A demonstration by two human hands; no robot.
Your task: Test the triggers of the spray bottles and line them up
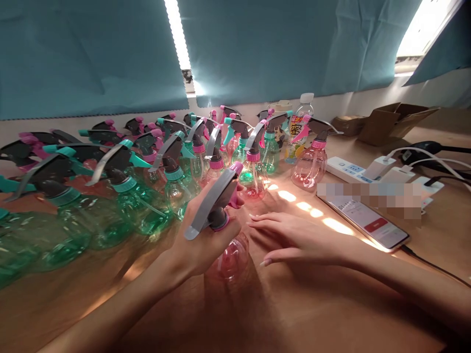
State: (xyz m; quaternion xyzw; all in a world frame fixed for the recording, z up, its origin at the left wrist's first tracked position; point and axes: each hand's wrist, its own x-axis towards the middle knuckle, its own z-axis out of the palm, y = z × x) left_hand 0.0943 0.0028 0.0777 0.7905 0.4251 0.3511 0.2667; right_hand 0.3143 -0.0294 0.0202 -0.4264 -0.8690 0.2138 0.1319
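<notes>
My left hand (206, 235) is wrapped around the neck of a pink spray bottle (232, 257), just below its grey and pink trigger head. The bottle looks upright, with its clear pink body low over the brown table (294, 314); whether its base touches the wood I cannot tell. To the right of it, my right hand (294, 238) holds nothing. Its fingers are stretched out and apart, pointing toward the bottle without touching it. Behind my left hand stands another pink spray bottle (253, 181), and a green spray bottle (142, 206) is to the left.
Many green and pink spray bottles crowd the left and back. A separate pink spray bottle (311, 164) stands near a labelled drink bottle (296, 130). At right lie a phone (368, 220), a white power strip (349, 169) with plugs and cables, and an opened cardboard box (392, 125).
</notes>
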